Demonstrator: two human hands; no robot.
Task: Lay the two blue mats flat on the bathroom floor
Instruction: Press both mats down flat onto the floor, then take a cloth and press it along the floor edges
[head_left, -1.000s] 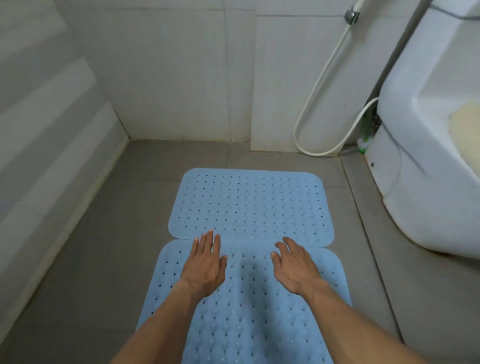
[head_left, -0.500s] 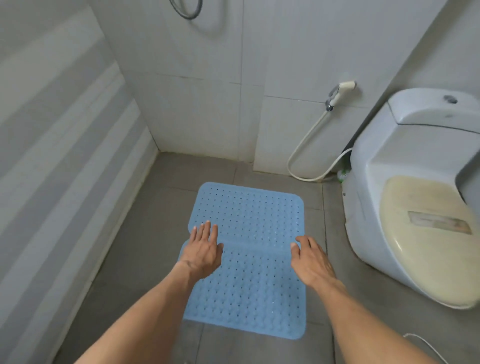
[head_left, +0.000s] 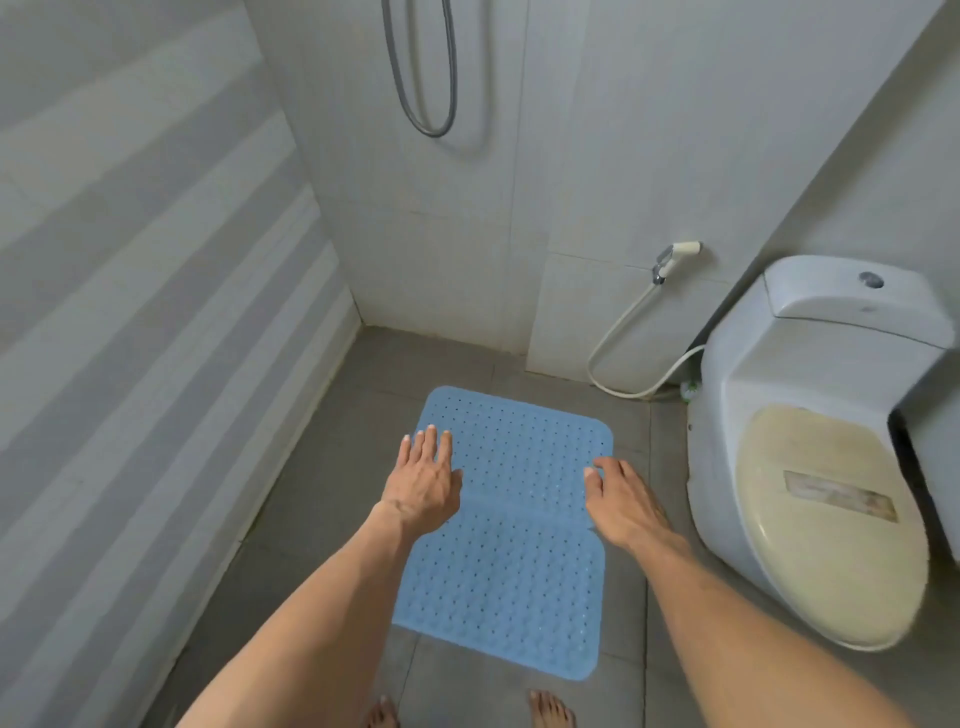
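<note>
Head view: mats (head_left: 511, 525) below both hands (head_left: 423, 486).

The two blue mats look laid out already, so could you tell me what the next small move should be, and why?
Probably just draw both hands back. The far mat and near mat seem to lie flat on the grey floor, meeting end to end. The left hand and right hand are open, gripping nothing.

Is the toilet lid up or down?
Down. The cream lid lies flat over the bowl of the toilet, hiding any opening, to the right of the blue mats.
</note>
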